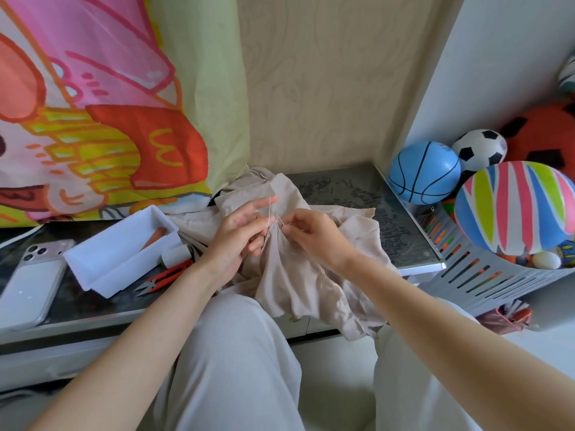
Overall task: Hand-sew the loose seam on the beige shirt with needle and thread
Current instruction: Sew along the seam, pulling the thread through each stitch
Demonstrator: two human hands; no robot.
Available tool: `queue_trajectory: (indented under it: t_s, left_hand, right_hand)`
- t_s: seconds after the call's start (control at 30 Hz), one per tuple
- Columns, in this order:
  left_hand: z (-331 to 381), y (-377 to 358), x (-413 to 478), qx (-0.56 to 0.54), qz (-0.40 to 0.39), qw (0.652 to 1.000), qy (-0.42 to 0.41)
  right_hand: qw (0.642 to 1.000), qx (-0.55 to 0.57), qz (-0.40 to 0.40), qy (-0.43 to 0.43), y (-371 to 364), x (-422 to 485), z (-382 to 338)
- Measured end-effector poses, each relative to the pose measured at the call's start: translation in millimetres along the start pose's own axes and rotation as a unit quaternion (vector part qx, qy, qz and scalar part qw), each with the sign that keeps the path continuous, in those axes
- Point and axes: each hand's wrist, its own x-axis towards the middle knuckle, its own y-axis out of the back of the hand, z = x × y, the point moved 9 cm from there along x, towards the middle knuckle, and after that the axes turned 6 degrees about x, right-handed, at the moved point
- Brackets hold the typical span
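Cloth of the beige shirt (298,275) lies crumpled on the dark, speckled counter (357,188), just right of the white tray (93,259). Its long axis runs from the back wall toward the person, and its near end droops over the counter's front edge onto pale trousers. The fabric is thin and matte, creased into soft folds, and puckered at the seam between the two hands.

The left hand (236,237), on the side nearer the tray, grips a bunched fold with its lower fingers curled, while the index finger points up and away. The right hand (314,234), farther from the tray, pinches the thread (269,209) between thumb and fingertips at the seam. The thread is a fine pale line that rises almost upright toward the left index fingertip. The needle is too small to make out.

The tray is a rectangular, glossy plastic box with an orange object inside. A white spool (175,255) touches its right end, and red-handled snips (165,276) lie just before that corner with their blades pointing toward the person. A pale phone (28,284) lies left of the tray. Well to the tray's right, a slotted grey basket (466,275) holds smooth balls.
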Motion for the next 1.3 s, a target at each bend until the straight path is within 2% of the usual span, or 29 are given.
queue_trajectory:
  t_s: [0.2,0.53,0.73,0.97,1.07,1.17,1.23,1.3]
  left_hand:
    - [-0.1,3.6,-1.7,-0.001,0.012,1.000,0.011]
    - [11.1,2.1,-4.5,0.061,0.013,0.997,-0.052]
    - [11.1,-4.2,-9.0,0.128,-0.036,0.990,-0.041]
    - [17.6,-19.6,-19.1,0.290,-0.070,0.950,-0.094]
    - [23.8,-22.4,-18.1,0.365,-0.064,0.917,-0.146]
    - [42.8,-24.8,-14.7,0.474,-0.034,0.842,-0.253]
    - [54.2,-29.5,-10.8,0.530,-0.020,0.792,-0.303]
    - [69.9,-34.9,-8.1,0.554,0.007,0.757,-0.345]
  right_hand:
    - [1.000,-0.016,-0.002,0.022,1.6,-2.6,-9.7]
    - [0.997,-0.079,0.002,-0.015,2.9,-1.3,-2.1]
    - [0.992,0.071,0.049,-0.094,11.0,-1.6,10.7]
    - [0.968,0.178,0.076,-0.162,10.5,2.8,28.6]
    - [0.955,0.236,0.055,-0.174,8.1,3.2,30.6]
    - [0.929,0.328,0.019,-0.169,4.9,4.3,21.9]
    - [0.927,0.338,0.019,-0.160,9.8,5.0,14.5]
    - [0.929,0.339,0.024,-0.145,18.3,6.2,5.8]
